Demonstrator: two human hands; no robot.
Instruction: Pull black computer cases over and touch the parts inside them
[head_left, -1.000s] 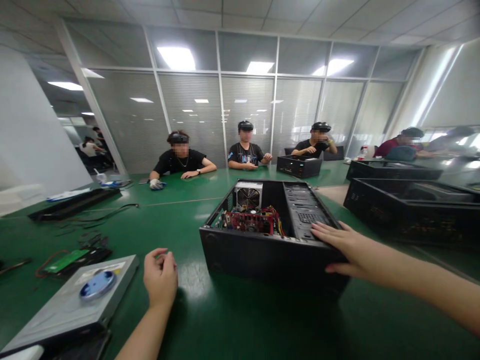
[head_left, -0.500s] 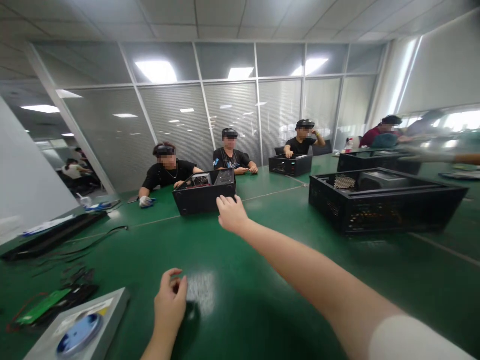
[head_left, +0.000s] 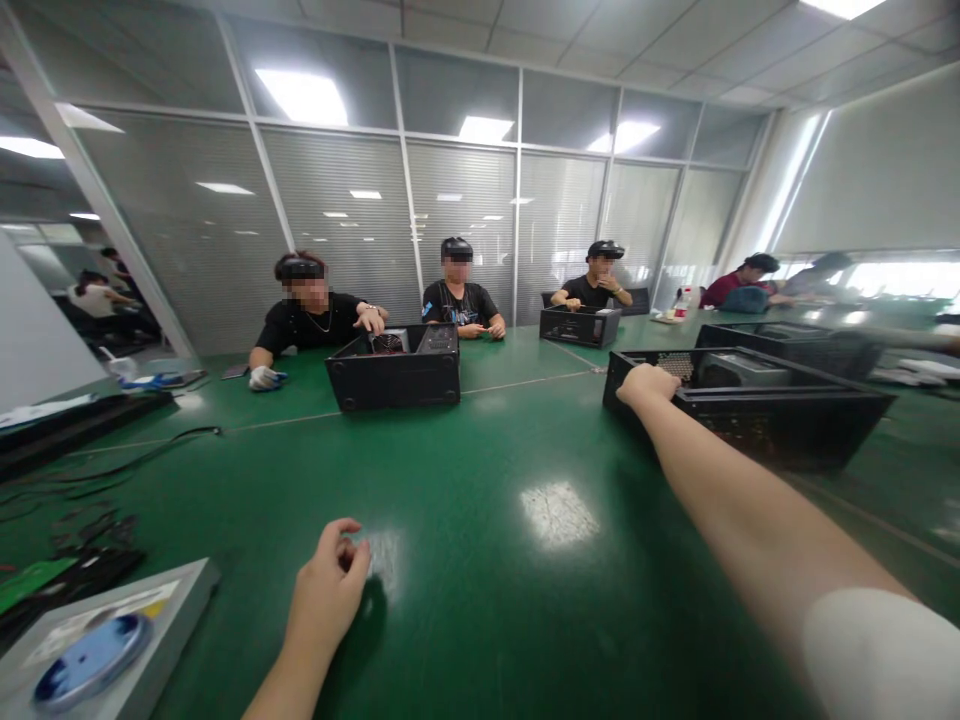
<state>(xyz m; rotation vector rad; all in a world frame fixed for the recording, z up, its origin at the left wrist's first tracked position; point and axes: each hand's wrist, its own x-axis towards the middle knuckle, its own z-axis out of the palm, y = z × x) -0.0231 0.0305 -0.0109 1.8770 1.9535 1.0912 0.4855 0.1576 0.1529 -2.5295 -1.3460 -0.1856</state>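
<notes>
My right hand reaches far across the green table, its fingers closed over the near left corner of an open black computer case on the right. My left hand rests on the table close to me with its fingers curled in and nothing visible in them. A second open black computer case, with a fan showing inside, stands across the table in front of a seated person, whose hand lies on its rim.
A grey optical drive with a blue disc label lies at the near left, with cables and a green circuit board behind it. Several people sit along the far side. More black cases stand at the back and right.
The case with the fan went from right in front of me, under my right hand, to the far side of the table. My right hand then swung right onto the other case.
</notes>
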